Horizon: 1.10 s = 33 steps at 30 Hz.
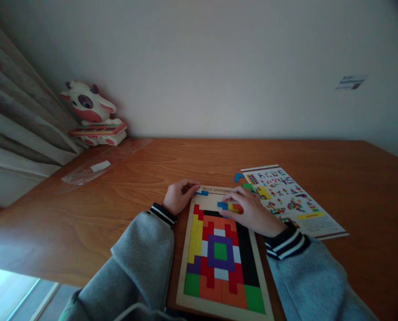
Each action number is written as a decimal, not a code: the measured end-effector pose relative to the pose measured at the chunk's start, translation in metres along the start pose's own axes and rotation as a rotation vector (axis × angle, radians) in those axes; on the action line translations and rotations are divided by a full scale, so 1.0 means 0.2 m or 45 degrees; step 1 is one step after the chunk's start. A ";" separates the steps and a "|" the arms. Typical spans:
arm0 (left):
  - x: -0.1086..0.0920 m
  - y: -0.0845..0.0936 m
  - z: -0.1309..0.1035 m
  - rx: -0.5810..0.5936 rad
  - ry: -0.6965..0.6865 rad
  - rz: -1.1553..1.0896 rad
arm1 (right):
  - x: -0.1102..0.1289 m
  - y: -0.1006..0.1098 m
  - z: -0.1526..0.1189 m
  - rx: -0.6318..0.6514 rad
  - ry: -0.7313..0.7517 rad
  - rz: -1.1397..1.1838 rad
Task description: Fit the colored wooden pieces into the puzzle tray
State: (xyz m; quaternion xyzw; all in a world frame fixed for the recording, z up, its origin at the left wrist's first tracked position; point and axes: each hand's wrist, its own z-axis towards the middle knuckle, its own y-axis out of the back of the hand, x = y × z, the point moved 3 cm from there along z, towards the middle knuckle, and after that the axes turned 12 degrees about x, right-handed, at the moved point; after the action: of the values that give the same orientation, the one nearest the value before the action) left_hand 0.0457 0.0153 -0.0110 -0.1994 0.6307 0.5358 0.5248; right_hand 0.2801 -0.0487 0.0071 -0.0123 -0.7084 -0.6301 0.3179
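A wooden puzzle board (182, 281) lies in front of me, its lower part filled with coloured block pieces around a purple ring (231, 254) with a green centre. At the top left corner, my left hand (180, 196) pinches the end of a blue puzzle piece (203, 193). My right hand (248, 210) is over the upper right of the board, thumb and forefinger on either side of another blue puzzle piece (222, 205). Beside that piece, partly under the hand, are a yellow piece (232, 207) and some orange. Black pieces (247, 254) run down the right side.
Right of the board lies a printed pattern sheet (295, 196). Loose blue (238, 177), green (248, 187) and yellow (263, 192) pieces are near its left edge. A cow toy (93, 113) with a keyboard and a clear plastic bag (85, 174) are at the far left.
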 end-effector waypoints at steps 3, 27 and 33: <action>0.00 0.00 0.00 0.003 -0.004 0.014 | -0.01 0.00 0.00 0.009 0.001 0.013; -0.01 0.00 0.00 0.007 0.022 -0.042 | -0.49 0.08 -0.05 -0.358 -0.475 -0.057; 0.00 0.01 0.00 -0.012 0.009 -0.041 | -0.43 0.09 -0.03 -0.393 -0.546 -0.041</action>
State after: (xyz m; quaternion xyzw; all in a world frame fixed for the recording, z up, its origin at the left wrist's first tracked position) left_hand 0.0445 0.0156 -0.0105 -0.2140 0.6266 0.5296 0.5303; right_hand 0.3589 -0.0182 -0.0165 -0.1825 -0.6552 -0.7186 0.1447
